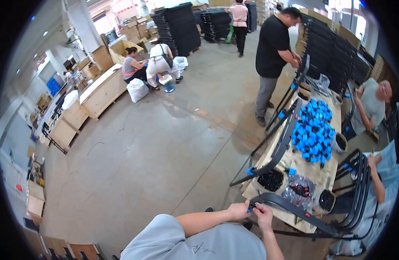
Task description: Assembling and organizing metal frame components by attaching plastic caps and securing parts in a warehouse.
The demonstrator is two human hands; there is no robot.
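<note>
Fingers of both the left hand [239,211] and right hand [263,215] pinch the black frame [294,208] end over the counter [303,167]; steadying it squarely probably seats the blue cap [250,207] best.

- You are standing on a grey concrete floor [164,147], worn and stained, with fine cracks and a faint painted line running across it.
- To your left, pale wooden crates [102,93] stand in a row along the wall, with cardboard boxes [136,28] stacked behind them.
- At the far end, tall stacks of black trays [177,26] sit on the floor; more black stacks [333,52] line the right side.
- A white pillar [84,21] rises at upper left.
- Daylight enters through openings at the far end and the upper right; small ceiling lamps [45,33] glow at left.
- Low wooden furniture [34,199] stands along the left edge.
</note>
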